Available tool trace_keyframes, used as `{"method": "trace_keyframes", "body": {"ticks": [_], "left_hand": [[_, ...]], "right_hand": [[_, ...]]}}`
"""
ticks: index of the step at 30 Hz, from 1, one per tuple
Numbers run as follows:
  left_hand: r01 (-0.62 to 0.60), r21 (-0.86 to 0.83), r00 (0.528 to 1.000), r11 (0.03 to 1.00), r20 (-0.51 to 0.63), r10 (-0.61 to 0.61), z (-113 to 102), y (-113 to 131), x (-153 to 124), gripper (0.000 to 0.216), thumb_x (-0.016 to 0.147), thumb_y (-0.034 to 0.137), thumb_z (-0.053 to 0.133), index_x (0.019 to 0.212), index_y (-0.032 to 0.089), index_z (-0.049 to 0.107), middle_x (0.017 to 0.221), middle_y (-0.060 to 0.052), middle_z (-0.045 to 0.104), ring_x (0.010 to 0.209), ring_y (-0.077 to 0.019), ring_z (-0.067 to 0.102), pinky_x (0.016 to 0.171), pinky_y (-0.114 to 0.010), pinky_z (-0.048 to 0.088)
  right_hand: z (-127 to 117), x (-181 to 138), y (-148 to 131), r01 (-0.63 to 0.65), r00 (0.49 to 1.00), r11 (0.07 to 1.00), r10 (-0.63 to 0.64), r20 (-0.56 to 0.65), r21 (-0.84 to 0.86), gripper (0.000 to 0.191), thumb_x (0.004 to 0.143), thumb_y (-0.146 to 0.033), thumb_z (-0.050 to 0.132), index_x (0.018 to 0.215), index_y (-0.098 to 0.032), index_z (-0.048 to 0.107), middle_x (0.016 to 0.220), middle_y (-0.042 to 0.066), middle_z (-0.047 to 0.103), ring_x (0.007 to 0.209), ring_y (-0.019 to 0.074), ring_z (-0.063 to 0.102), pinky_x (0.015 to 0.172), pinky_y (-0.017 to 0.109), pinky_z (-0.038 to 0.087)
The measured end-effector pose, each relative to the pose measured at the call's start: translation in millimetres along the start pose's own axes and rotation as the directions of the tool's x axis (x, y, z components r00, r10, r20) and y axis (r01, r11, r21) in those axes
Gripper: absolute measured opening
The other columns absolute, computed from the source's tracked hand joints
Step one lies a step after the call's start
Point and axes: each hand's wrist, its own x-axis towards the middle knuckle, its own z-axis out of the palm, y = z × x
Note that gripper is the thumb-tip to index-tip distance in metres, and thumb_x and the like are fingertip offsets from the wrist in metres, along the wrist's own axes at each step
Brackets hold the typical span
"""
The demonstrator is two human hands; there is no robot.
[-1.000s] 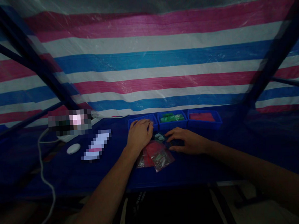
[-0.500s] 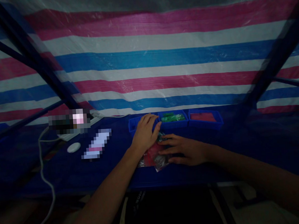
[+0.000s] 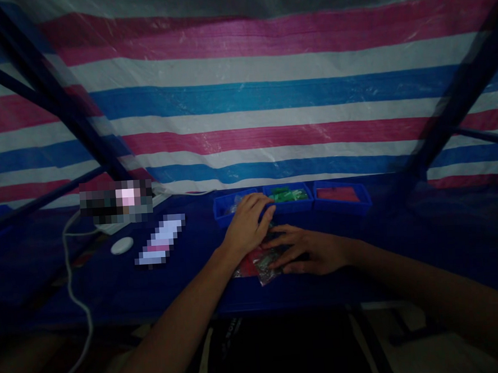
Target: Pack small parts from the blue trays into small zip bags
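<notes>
My left hand [image 3: 251, 221] reaches over the front edge of the left blue bin [image 3: 223, 213], palm down. Its fingers are stretched forward and a little bent, with the thumb apart. Just right of it, my right hand [image 3: 312, 251] has its fingers spread, their tips on a clear plastic bag [image 3: 266, 271]. The bag lies on the blue table over something flat and red [image 3: 246, 266], partly under my left wrist. A small dark green item shows between my hands, mostly hidden.
The middle bin [image 3: 290, 206] holds green pieces [image 3: 289, 195], the right bin [image 3: 363, 202] flat red pieces [image 3: 337, 194]. To the left are a blurred-out phone [image 3: 161, 239], a white oval object [image 3: 122, 246], a power strip [image 3: 161, 200] and a cable [image 3: 70, 276]. Striped sheeting [image 3: 269, 95] hangs behind.
My left hand has shifted slightly right and towards me, and clear plastic now shows in the left bin. My right fingers have moved slightly over the bag.
</notes>
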Motion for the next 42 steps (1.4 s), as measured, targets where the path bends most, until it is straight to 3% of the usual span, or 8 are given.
{"method": "trace_keyframes", "body": {"ticks": [9, 18, 24, 27, 31, 34, 39, 42], "left_hand": [[-0.007, -0.028, 1.000, 1.000, -0.008, 0.007, -1.9, 3.3, 0.9, 0.031, 0.108, 0.032, 0.042, 0.121, 0.019, 0.067, 0.121, -0.008, 0.068, 0.122, -0.0233, 0.057, 0.113, -0.045, 0.043], [0.002, -0.096, 1.000, 0.995, -0.019, -0.004, -4.4, 5.4, 1.9, 0.031, 0.108, 0.033, 0.042, 0.118, 0.019, 0.068, 0.119, -0.009, 0.069, 0.120, -0.0236, 0.059, 0.112, -0.045, 0.044], [0.061, -0.254, 0.998, 0.965, -0.012, -0.066, -10.7, 10.9, 3.6, 0.034, 0.108, 0.036, 0.041, 0.114, 0.022, 0.071, 0.117, -0.007, 0.072, 0.117, -0.0234, 0.063, 0.108, -0.045, 0.048], [0.100, -0.382, 0.995, 0.919, 0.024, -0.098, -14.6, 13.1, 4.6, 0.037, 0.108, 0.034, 0.037, 0.112, 0.023, 0.072, 0.117, -0.005, 0.073, 0.115, -0.0227, 0.066, 0.105, -0.043, 0.051], [0.113, -0.504, 0.993, 0.856, 0.071, -0.090, -17.1, 13.2, 4.0, 0.040, 0.102, 0.019, 0.034, 0.119, 0.023, 0.070, 0.126, -0.006, 0.071, 0.121, -0.0228, 0.064, 0.107, -0.042, 0.051], [0.096, -0.529, 0.993, 0.843, 0.103, -0.049, -17.1, 13.4, 2.9, 0.044, 0.094, 0.014, 0.037, 0.125, 0.023, 0.067, 0.128, -0.007, 0.070, 0.121, -0.0242, 0.064, 0.105, -0.044, 0.052], [0.040, -0.413, 0.997, 0.910, 0.077, -0.009, -11.3, 14.7, 3.0, 0.034, 0.092, 0.022, 0.059, 0.125, 0.025, 0.068, 0.122, -0.009, 0.071, 0.115, -0.0257, 0.066, 0.102, -0.047, 0.053], [0.043, -0.394, 0.998, 0.918, 0.058, -0.021, -5.9, 12.5, 4.2, 0.028, 0.092, 0.024, 0.065, 0.119, 0.025, 0.070, 0.117, -0.007, 0.072, 0.107, -0.0231, 0.068, 0.096, -0.043, 0.055]], "right_hand": [[9.1, 1.8, 12.3, -0.047, 0.994, 0.998, 0.043, -0.098, -0.036, 0.050, 0.086, -0.041, 0.079, 0.134, -0.031, 0.069, 0.131, 0.005, 0.072, 0.139, 0.0276, 0.050, 0.117, 0.052, 0.040], [7.0, 2.8, 4.2, -0.051, 0.984, 0.999, 0.053, -0.169, 0.015, 0.042, 0.085, -0.038, 0.081, 0.125, -0.028, 0.072, 0.116, 0.006, 0.076, 0.124, 0.0263, 0.057, 0.110, 0.048, 0.047], [5.4, 2.0, 6.2, -0.093, 0.966, 0.994, 0.104, -0.238, 0.060, 0.020, 0.094, -0.025, 0.070, 0.113, -0.026, 0.075, 0.112, 0.006, 0.075, 0.116, 0.0240, 0.061, 0.105, 0.045, 0.049], [3.3, 0.7, 12.6, -0.149, 0.914, 0.971, 0.208, -0.348, 0.189, 0.013, 0.094, -0.029, 0.070, 0.104, -0.026, 0.076, 0.108, 0.006, 0.075, 0.108, 0.0226, 0.066, 0.101, 0.043, 0.051], [0.2, -3.3, 26.6, -0.206, 0.769, 0.805, 0.485, -0.417, 0.556, 0.020, 0.089, -0.038, 0.075, 0.102, -0.023, 0.074, 0.101, 0.004, 0.076, 0.094, 0.0200, 0.070, 0.090, 0.037, 0.054], [-1.3, -6.6, 37.2, -0.146, 0.680, 0.656, 0.610, -0.407, 0.740, 0.026, 0.085, -0.041, 0.079, 0.102, -0.021, 0.073, 0.097, 0.002, 0.076, 0.084, 0.0173, 0.070, 0.081, 0.033, 0.054], [-1.7, -8.6, 45.7, -0.031, 0.645, 0.460, 0.688, -0.333, 0.888, 0.036, 0.075, -0.040, 0.087, 0.102, -0.021, 0.071, 0.096, 0.003, 0.077, 0.081, 0.0177, 0.071, 0.077, 0.033, 0.054], [-1.1, -7.5, 47.8, -0.024, 0.647, 0.427, 0.696, -0.312, 0.904, 0.036, 0.073, -0.037, 0.089, 0.100, -0.021, 0.072, 0.094, 0.003, 0.077, 0.081, 0.0177, 0.071, 0.079, 0.034, 0.056]]}}
